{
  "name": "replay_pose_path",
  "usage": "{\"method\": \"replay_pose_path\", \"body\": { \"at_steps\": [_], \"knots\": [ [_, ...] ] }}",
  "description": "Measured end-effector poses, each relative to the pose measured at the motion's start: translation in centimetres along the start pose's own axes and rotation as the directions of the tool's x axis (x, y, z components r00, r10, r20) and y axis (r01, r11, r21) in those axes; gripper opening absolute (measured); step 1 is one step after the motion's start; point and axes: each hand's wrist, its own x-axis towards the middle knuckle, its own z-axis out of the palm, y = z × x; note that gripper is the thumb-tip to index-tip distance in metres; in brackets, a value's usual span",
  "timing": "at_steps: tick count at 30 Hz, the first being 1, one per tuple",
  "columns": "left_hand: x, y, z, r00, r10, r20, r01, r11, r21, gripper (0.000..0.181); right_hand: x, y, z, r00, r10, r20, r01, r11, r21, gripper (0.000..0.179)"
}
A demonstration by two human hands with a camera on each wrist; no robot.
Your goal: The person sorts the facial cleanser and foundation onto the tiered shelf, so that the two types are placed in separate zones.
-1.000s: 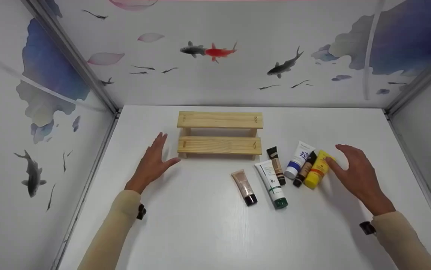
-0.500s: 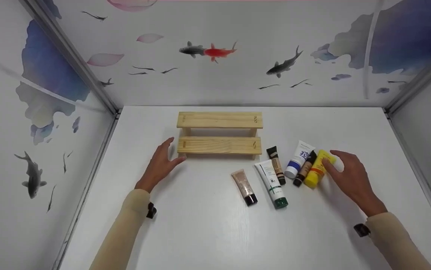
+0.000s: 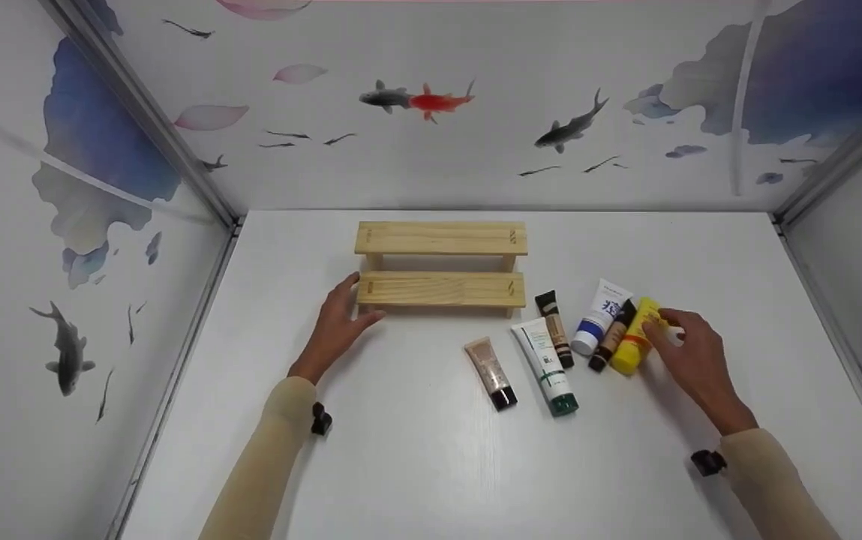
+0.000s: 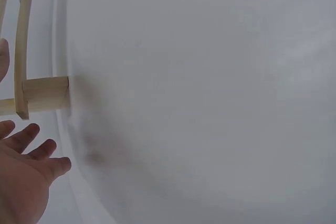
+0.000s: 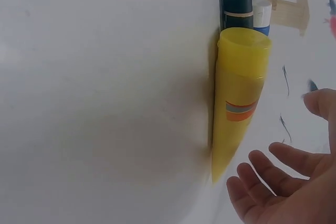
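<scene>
A two-step wooden shelf (image 3: 442,289) stands on the white table. My left hand (image 3: 334,326) is at the left end of its lower step, thumb in front and fingers spread around the corner. In the left wrist view the fingers (image 4: 47,166) are extended beside a shelf leg (image 4: 46,90). My right hand (image 3: 695,356) hovers at the right side of a yellow squeeze tube (image 3: 637,337), the thumb overlapping it in the head view. Loosely bent fingers (image 5: 278,174) show beside that tube in the right wrist view, with nothing held.
Left of the yellow tube lie a brown tube with black cap (image 3: 612,337), a white-and-blue tube (image 3: 600,319), a black-and-tan tube (image 3: 555,330), a white tube with green cap (image 3: 545,367) and a shimmery beige tube (image 3: 491,373). A printed wall (image 3: 438,172) stands behind.
My left hand has moved right and slightly forward to the shelf's left end. My right hand has shifted left, closer to the yellow tube. The tubes and shelf stay in place.
</scene>
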Motion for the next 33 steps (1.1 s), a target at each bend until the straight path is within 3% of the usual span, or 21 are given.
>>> {"method": "replay_pose_path", "body": {
  "at_steps": [10, 18, 33],
  "knots": [
    [0.7, -0.1, 1.4, 0.999, -0.018, -0.035, 0.015, 0.996, -0.086, 0.094, -0.4, 0.9, 0.4, 0.991, 0.123, -0.044, -0.121, 0.991, 0.050, 0.076],
    [0.7, -0.3, 1.8, 0.997, -0.067, -0.048, 0.060, 0.989, -0.133, 0.100, -0.3, 1.5, 0.6, 0.971, 0.238, 0.014, -0.239, 0.968, 0.078, 0.086],
    [1.0, -1.3, 3.1, 0.991, -0.064, -0.117, 0.039, 0.979, -0.198, 0.109, -0.2, 1.2, 1.7, 0.954, 0.299, 0.033, -0.300, 0.953, 0.033, 0.092]
  ]
}}
